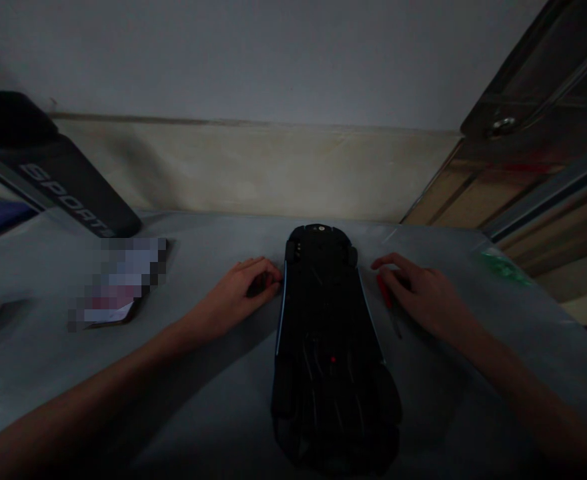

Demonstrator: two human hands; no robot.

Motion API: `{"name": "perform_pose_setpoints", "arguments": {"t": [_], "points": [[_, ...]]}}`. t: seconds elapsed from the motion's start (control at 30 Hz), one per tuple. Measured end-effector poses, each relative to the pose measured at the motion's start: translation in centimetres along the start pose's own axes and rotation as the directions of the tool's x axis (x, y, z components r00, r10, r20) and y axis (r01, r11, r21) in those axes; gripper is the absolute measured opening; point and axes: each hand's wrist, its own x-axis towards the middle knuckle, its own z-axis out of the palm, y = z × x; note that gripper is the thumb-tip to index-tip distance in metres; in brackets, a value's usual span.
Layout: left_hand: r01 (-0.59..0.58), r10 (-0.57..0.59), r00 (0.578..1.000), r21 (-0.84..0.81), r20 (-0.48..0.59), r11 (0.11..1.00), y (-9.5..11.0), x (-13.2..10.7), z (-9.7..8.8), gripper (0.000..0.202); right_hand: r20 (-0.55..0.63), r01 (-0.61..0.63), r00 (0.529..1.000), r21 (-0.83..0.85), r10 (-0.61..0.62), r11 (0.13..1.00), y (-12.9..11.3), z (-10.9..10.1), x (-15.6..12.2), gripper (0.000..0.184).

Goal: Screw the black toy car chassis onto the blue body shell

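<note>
A toy car (pixel 326 300) lies upside down on the grey table, its black underside facing up and its front and rear running away from me. Beside its left edge, my left hand (pixel 246 293) rests with fingers and thumb curled towards each other. The fingertips are at the car's side; whether they hold something small cannot be made out. To the right of the car, my right hand (pixel 418 290) rests on the table with fingers bent and apart. A screwdriver with a red handle (pixel 384 292) lies beside its thumb, the shaft pointing towards me.
A dark object lettered SPORT (pixel 68 190) leans at the back left. In front of it lies a flat, pixelated item (pixel 123 283). A small green plastic bag (pixel 506 267) lies at the right. Behind is a wall (pixel 253 170); a framed panel (pixel 533 153) stands at the right.
</note>
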Motion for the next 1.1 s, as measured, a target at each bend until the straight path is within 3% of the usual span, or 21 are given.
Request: {"name": "perform_pose_setpoints", "arguments": {"t": [1.1], "points": [[0.034, -0.034, 0.999, 0.001, 0.01, 0.999, -0.14, -0.1, 0.07, 0.014, 0.01, -0.007, 1.0, 0.003, 0.007, 1.0, 0.29, 0.13, 0.02, 0.033]]}}
